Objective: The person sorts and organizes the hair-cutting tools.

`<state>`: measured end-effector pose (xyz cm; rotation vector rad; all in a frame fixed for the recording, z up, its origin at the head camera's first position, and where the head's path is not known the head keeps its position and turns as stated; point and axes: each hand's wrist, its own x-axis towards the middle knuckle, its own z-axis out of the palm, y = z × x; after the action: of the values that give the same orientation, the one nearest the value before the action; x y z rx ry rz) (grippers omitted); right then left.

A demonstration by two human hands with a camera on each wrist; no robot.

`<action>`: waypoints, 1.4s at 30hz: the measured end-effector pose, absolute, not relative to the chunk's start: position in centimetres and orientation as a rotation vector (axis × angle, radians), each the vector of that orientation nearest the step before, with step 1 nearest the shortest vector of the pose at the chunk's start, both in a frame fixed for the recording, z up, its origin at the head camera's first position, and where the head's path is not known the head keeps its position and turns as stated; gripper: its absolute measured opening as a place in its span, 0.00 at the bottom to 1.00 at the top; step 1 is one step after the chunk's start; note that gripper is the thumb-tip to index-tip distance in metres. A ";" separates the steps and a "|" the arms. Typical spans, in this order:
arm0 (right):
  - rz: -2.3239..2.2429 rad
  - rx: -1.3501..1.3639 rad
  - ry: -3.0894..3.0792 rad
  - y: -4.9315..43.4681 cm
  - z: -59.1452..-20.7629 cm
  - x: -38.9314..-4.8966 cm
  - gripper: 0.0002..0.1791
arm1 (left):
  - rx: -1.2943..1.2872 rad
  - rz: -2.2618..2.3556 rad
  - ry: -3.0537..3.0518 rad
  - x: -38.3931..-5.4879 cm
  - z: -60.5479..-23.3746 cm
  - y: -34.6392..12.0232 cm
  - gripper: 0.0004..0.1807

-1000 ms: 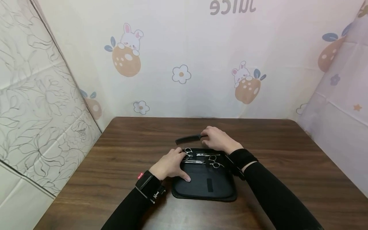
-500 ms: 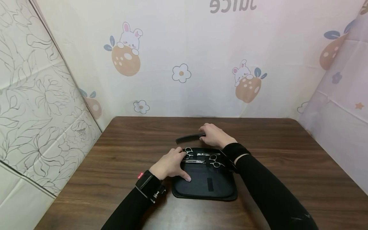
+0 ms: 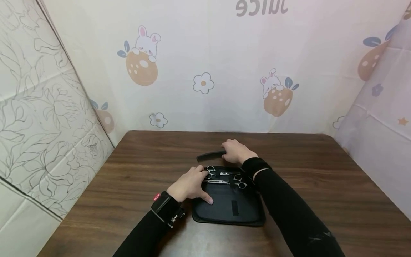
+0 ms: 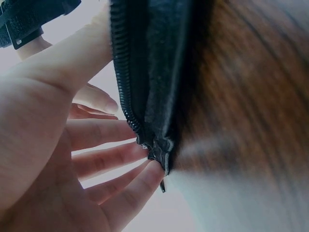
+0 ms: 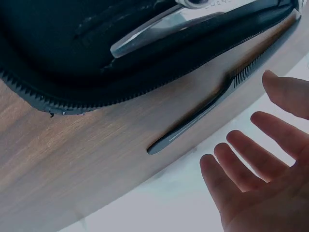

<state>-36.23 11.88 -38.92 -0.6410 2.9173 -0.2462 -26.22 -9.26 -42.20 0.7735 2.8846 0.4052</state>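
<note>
A black zip case (image 3: 218, 214) lies unzipped on the table. Inside it, two pairs of silver scissors lie one above the other: the far scissors (image 3: 227, 174) have their finger rings at the left, the near scissors (image 3: 218, 181) at the right. My left hand (image 3: 191, 182) rests on the case's left edge, thumb on the inner panel, fingertips touching the zip edge (image 4: 125, 87) by a corner. Beyond the case lies a black comb (image 3: 208, 156). Above its handle is my right hand (image 3: 238, 152); in the right wrist view its loose fingers are apart from the comb (image 5: 203, 108).
The brown wooden table (image 3: 154, 153) reaches back to a printed curtain (image 3: 205, 53). A floral cloth panel (image 3: 51, 107) hangs at the left. Black straps circle both wrists.
My right hand and forearm have shifted a little to the left over the comb's handle. The left hand, the case and the comb look unmoved.
</note>
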 end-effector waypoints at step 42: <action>-0.005 -0.614 2.876 12.8 -40.3 -36.4 0.07 | 0.777 0.408 2.895 -25.9 -42.1 -9.2 0.56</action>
<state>-36.44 12.85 -40.27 -0.6137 2.8758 -0.0051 -25.93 -9.17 -42.11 0.7768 2.8950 0.4083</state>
